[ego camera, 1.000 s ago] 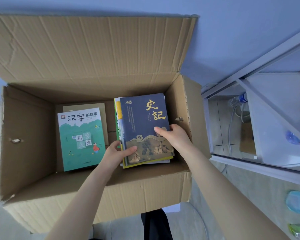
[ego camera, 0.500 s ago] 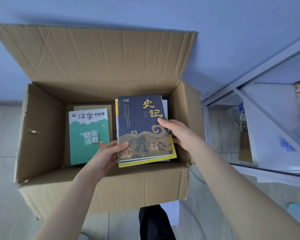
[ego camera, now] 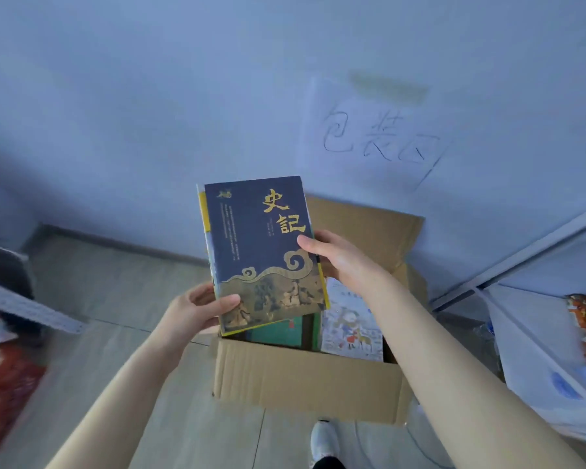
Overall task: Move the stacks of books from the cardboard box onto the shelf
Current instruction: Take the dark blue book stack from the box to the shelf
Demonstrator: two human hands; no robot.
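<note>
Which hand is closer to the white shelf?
Right. The right hand holds the right edge of the book stack, on the side toward the shelf; the left hand holds its lower left corner, farther away.

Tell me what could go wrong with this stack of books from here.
The stack of books is loose, its edges uneven, gripped only at two edges by the left hand and right hand; a lower book may slip out. Swinging right, it could clip the shelf frame.
</note>
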